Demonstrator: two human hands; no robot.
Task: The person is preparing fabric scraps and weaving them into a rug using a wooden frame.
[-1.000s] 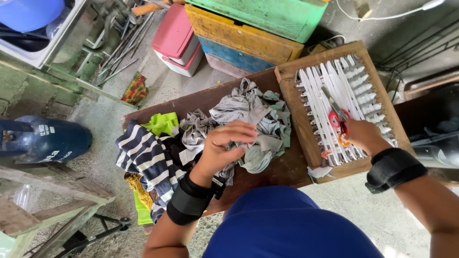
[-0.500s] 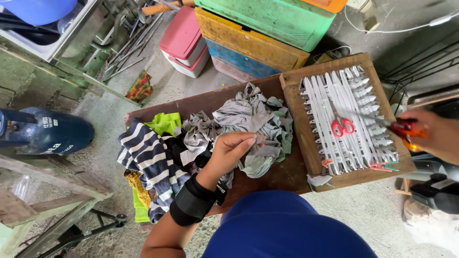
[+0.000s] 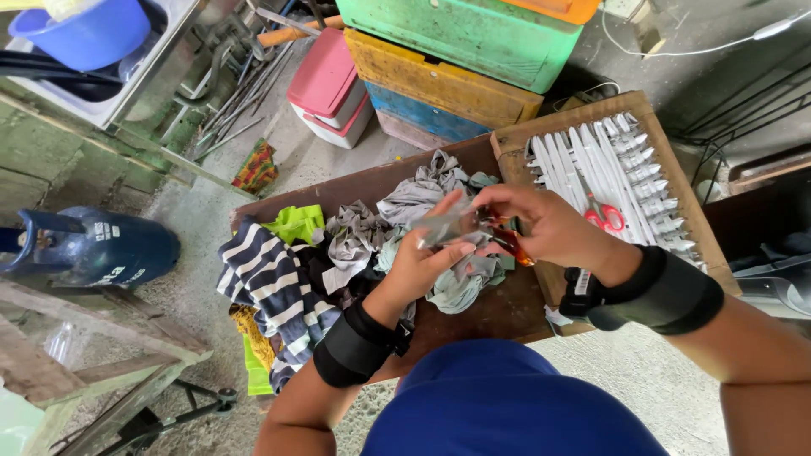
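Note:
My left hand (image 3: pixel 427 257) pinches a strip of grey cloth (image 3: pixel 442 228) and lifts it above the heap of grey rags (image 3: pixel 405 232) on the brown table (image 3: pixel 498 308). My right hand (image 3: pixel 541 224) grips scissors with orange handles (image 3: pixel 507 239) and meets the strip from the right. Both wrists wear black bands. A second pair of scissors, red-handled (image 3: pixel 604 217), lies on the white tubes in the wooden tray (image 3: pixel 583 110) just right of my hands.
A striped navy-and-white cloth (image 3: pixel 270 291) and a lime green cloth (image 3: pixel 296 224) lie at the table's left. Stacked green, yellow and blue crates (image 3: pixel 456 59) and a pink-lidded box (image 3: pixel 325 84) stand beyond. A blue gas cylinder (image 3: pixel 93 249) lies at left.
My right hand left the red scissors on the tray, reached out to the right, and has come back to the cloth with orange-handled scissors. My left hand raised the grey strip.

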